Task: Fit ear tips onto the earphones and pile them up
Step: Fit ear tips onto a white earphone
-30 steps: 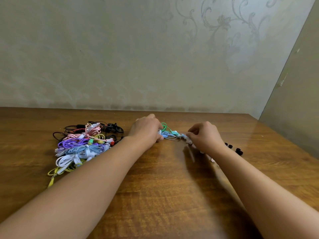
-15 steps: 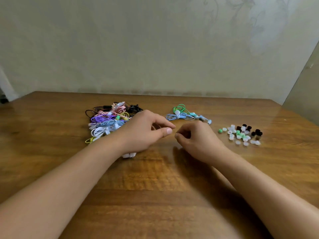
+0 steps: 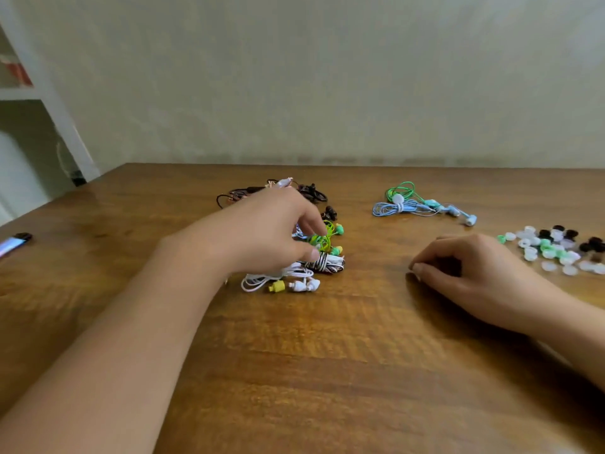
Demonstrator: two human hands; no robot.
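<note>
Our left hand [image 3: 262, 231] covers most of the tangled earphone heap [image 3: 294, 273], fingers curled down into the cords; whether they pinch a cord we cannot tell. Our right hand [image 3: 465, 270] rests loosely curled on the table [image 3: 327, 371], holding nothing. Beyond it, toward the far edge, lie the blue and green earphones [image 3: 412, 201]; the ear tips [image 3: 553, 247] are scattered near the right edge.

A tangled pile of coloured earphones [image 3: 314, 257] lies left of loose white, green and black ear tips [image 3: 556, 249].

Two bare forearms, left hand [image 3: 262, 231] and right hand [image 3: 471, 270] ringless, sleeveless.
</note>
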